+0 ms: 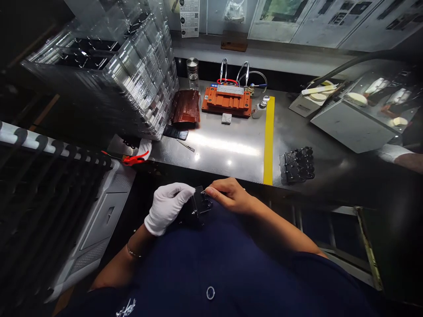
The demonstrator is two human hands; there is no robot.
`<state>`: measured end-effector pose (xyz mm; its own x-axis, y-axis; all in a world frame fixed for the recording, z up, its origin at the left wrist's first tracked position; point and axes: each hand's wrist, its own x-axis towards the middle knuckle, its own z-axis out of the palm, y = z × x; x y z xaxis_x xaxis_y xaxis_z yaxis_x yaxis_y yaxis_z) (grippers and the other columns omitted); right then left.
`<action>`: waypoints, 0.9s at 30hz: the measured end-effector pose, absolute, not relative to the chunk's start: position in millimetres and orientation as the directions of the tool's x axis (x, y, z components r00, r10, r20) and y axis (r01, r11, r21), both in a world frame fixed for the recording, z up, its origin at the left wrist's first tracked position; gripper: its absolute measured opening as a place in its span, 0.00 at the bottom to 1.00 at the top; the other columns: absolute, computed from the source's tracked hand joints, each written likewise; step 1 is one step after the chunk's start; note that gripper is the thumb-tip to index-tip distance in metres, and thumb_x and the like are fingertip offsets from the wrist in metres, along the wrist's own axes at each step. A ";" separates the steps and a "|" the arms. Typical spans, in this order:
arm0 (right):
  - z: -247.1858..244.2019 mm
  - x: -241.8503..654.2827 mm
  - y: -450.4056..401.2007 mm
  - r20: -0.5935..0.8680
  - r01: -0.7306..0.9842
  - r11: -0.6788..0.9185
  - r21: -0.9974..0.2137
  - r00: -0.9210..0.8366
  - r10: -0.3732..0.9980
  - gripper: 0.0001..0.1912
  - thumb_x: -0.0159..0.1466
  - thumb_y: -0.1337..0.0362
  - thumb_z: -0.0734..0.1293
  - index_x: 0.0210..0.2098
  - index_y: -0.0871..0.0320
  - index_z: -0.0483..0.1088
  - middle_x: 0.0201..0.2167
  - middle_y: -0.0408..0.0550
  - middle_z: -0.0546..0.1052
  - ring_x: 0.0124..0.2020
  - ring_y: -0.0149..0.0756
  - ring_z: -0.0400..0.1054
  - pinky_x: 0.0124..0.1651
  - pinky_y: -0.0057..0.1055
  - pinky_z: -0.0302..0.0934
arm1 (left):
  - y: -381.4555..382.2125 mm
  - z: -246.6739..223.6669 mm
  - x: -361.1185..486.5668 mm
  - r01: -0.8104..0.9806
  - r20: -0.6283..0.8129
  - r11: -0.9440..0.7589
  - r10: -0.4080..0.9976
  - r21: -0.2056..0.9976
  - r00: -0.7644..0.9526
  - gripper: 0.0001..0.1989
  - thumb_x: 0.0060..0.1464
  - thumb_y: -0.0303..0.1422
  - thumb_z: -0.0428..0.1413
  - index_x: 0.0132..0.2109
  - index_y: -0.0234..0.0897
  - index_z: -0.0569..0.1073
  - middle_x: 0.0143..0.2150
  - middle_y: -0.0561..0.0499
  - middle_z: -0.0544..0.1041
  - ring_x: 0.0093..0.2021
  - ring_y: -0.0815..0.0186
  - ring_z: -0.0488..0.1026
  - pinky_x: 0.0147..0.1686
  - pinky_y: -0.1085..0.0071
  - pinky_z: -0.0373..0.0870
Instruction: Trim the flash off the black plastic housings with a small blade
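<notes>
My left hand (168, 206), in a white glove, is closed on a black plastic part (197, 203) in front of my chest, past the table's front edge. The part has a flat plate and small rounded bits on its right side. My bare right hand (231, 196) is pinched close beside those bits. A thin light tip shows at its fingertips, too small to name. On the table to the right sits a cluster of black plastic parts (298, 165). Red-handled pliers (135, 158) lie on a white cloth at the left.
Tall stacked clear trays (132, 75) stand at the left. An orange fixture (228, 100), a glass jar (192, 72), a small bottle (259, 109), a phone (176, 132) and tweezers (186, 145) are on the table. Right of the yellow tape (269, 141), a co-worker's gloved hand (391, 152) shows.
</notes>
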<state>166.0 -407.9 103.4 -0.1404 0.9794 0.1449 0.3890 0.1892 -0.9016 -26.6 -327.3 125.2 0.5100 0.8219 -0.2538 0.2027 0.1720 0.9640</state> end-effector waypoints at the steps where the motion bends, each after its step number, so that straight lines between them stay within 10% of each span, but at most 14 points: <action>1: 102.9 166.3 -408.4 0.155 0.386 0.198 -0.901 -0.139 0.978 0.23 0.71 0.55 0.55 0.25 0.61 0.68 0.20 0.43 0.68 0.22 0.25 0.60 0.27 0.23 0.55 | -327.6 125.8 -25.9 0.206 -0.243 0.157 0.823 0.966 0.513 0.14 0.46 0.44 0.66 0.27 0.38 0.80 0.27 0.49 0.80 0.29 0.63 0.74 0.33 0.70 0.72; 10: 98.3 164.2 -408.9 0.361 0.418 0.353 -0.837 -0.063 0.931 0.17 0.71 0.62 0.58 0.29 0.61 0.70 0.20 0.44 0.69 0.22 0.26 0.62 0.27 0.24 0.56 | -326.2 127.7 -21.4 0.173 -0.209 0.135 0.815 0.976 0.540 0.13 0.47 0.43 0.65 0.27 0.37 0.81 0.26 0.50 0.79 0.28 0.65 0.74 0.30 0.72 0.71; 22: 105.9 176.2 -407.4 0.187 0.124 0.244 -0.962 -0.353 0.917 0.23 0.71 0.58 0.58 0.20 0.60 0.59 0.18 0.39 0.59 0.20 0.23 0.52 0.24 0.25 0.49 | -327.6 122.6 -27.7 0.145 -0.207 0.150 0.778 0.978 0.593 0.16 0.48 0.46 0.65 0.28 0.36 0.81 0.27 0.48 0.80 0.27 0.64 0.75 0.30 0.71 0.72; 27: 104.4 173.0 -407.8 0.287 0.191 0.324 -0.927 -0.199 0.937 0.21 0.72 0.59 0.56 0.26 0.61 0.66 0.20 0.42 0.65 0.22 0.25 0.58 0.27 0.24 0.54 | -324.0 121.1 -27.9 0.104 -0.108 0.062 0.841 0.993 0.530 0.16 0.48 0.45 0.65 0.27 0.35 0.80 0.26 0.49 0.80 0.26 0.66 0.74 0.29 0.72 0.71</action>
<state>173.0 -407.8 104.4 -0.1987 0.9372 0.2865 0.1909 0.3238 -0.9267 -27.9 -324.0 121.1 0.5297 0.8412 -0.1083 0.1043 0.0621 0.9926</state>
